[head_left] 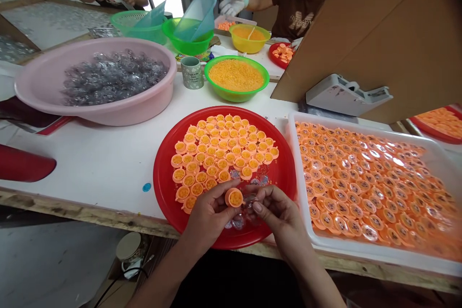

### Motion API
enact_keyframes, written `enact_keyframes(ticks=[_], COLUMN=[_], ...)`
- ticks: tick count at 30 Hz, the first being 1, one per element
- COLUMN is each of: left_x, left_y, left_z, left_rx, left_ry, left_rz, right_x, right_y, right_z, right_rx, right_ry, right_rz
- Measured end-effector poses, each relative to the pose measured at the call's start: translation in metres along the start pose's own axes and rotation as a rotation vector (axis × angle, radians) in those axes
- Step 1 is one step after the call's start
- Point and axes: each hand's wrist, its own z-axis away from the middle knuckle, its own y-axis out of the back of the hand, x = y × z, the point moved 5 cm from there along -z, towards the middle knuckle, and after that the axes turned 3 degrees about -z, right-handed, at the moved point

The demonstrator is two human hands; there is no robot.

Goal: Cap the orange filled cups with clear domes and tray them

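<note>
My left hand grips a small orange cup with yellow grains in it, held between thumb and fingers. Close beside it, my right hand pinches a small clear plastic disc, its edges hard to make out. Both hands are over the front of a round red tray. Rows of similar filled orange cups stand upright on that tray. A few loose clear discs lie on the red surface around my fingers.
To the right, a white tub holds many covered orange pieces. A pink basin of clear plastic parts, a mug and a green bowl of yellow grains stand behind. Cardboard and a tape dispenser rise at right. Two people work opposite.
</note>
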Motion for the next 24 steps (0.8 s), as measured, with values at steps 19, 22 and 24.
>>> enact_keyframes(ticks=[19,22,24], left_x=[-0.022,-0.024,-0.022], left_y=[-0.016,-0.021,-0.023], left_z=[0.002,0.003,0.003], left_rx=[0.043,0.068,0.057], left_ry=[0.097,0.056,0.010], left_rz=[0.261,0.264,0.203], right_x=[0.016,0.016,0.014], right_y=[0.007,0.007,0.007], right_z=[-0.004,-0.002,-0.002], right_rx=[0.212,0.280,0.298], right_ry=[-0.006,0.011,0.027], right_rz=[-0.025,-0.005,0.009])
